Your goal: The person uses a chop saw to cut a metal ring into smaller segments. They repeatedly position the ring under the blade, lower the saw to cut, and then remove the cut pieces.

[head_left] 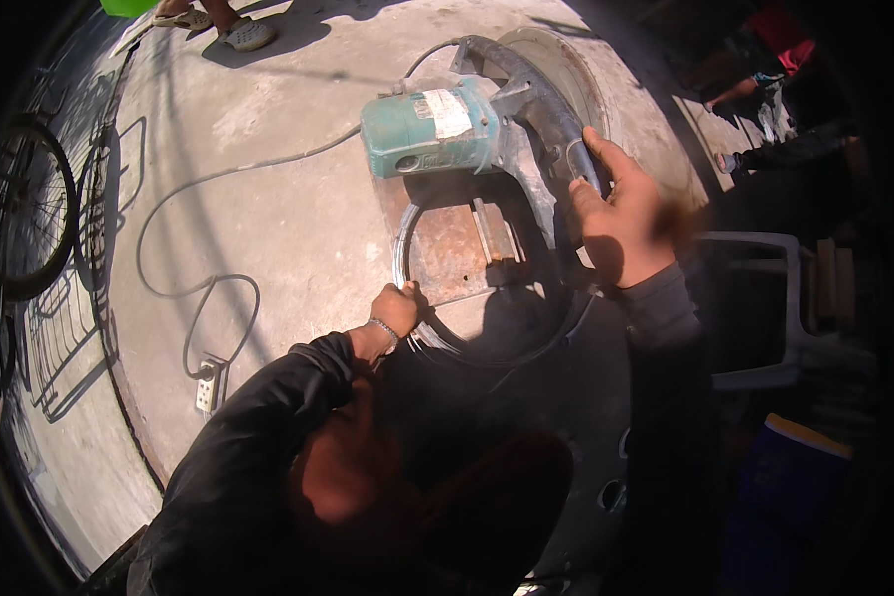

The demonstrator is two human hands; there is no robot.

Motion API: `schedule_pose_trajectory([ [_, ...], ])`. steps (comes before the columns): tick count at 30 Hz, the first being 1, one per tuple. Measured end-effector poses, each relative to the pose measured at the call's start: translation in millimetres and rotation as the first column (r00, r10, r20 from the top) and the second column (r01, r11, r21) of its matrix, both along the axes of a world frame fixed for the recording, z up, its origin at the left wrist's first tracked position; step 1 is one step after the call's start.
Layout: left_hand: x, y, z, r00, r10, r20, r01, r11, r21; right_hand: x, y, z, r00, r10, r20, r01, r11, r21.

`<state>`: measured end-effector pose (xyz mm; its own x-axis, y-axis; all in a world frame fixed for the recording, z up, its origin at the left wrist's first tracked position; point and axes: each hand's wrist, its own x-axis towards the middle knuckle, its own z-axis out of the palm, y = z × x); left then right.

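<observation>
Left hand point(395, 310): yours, a bracelet point(383, 333) at the wrist; fingers curled around the near-left side of a coil of wire point(400, 248).
Right hand point(621, 219): yours, ahead and to the right of the left one; clasped on the dark handle point(560, 134) of a cutting saw.
Coil of wire: one, gray, ring-shaped; from your left hand it runs ahead and across to the right, lying over the saw's base.
Cutting saw: one; teal motor point(427, 129) to the left of your right hand; rusty base plate point(442, 260) just right of your left hand.
Cord point(268, 162): gray, looping over the concrete floor point(308, 228), left of your left hand.
Power strip point(207, 389): white, left of your left hand and nearer you.
Chair point(795, 308): white, right of your right hand and nearer you.
Bicycle wheel point(25, 214): well apart, far left of your left hand.
Clogs point(247, 35): light, on another person's feet, well beyond both hands.
</observation>
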<state>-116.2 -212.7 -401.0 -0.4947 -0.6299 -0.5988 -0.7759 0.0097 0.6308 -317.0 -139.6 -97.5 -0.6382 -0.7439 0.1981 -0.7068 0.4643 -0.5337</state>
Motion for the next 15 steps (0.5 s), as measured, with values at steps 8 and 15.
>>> schedule_pose_trajectory([
  [8, 9.6, -2.6, -28.9, 0.999, 0.002, -0.038, -0.002, 1.0, 0.009, -11.6, -10.5, 9.1, 0.996, 0.045, -0.083, -0.035, 0.992, 0.125],
  [15, 3.6, 1.8, -72.0, 0.985, 0.083, -0.151, -0.073, 0.995, 0.074, -43.7, -53.2, 77.5, 0.952, 0.233, -0.201, -0.12, 0.883, 0.454],
])
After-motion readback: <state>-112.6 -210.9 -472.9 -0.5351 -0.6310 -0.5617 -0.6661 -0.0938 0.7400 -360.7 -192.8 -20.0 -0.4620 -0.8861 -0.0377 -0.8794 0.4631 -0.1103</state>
